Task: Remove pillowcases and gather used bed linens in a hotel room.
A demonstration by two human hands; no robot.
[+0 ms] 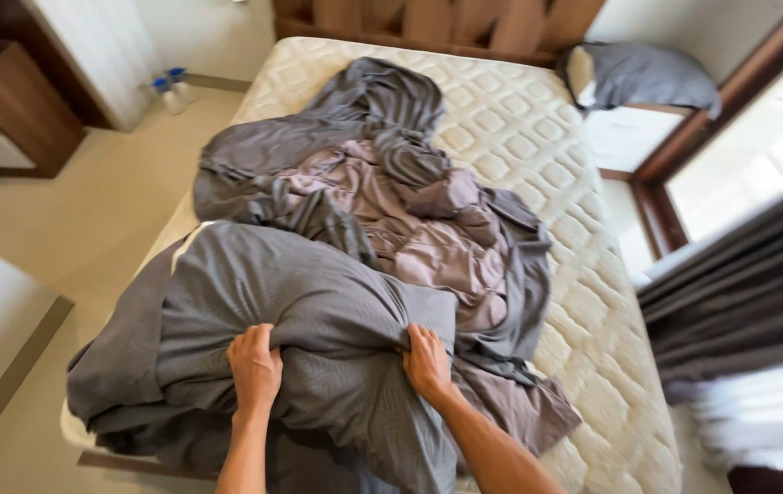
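Observation:
A bulky pillow in a dark grey pillowcase (291, 293) lies at the near end of a bare quilted cream mattress (583, 302). My left hand (254, 364) grips the grey fabric at the pillow's near edge. My right hand (426, 361) clutches the same fabric a little to the right, fingers dug into a fold. Beyond the pillow, a crumpled grey sheet (364, 119) and a mauve sheet (428, 247) sprawl across the middle of the mattress.
A second grey pillow (648, 78) rests on a bedside table at the far right. A wooden headboard (437, 23) stands behind the bed. Dark curtains (739, 302) hang at the right, a wooden cabinet (16, 101) and two spray bottles (172, 90) stand at the left.

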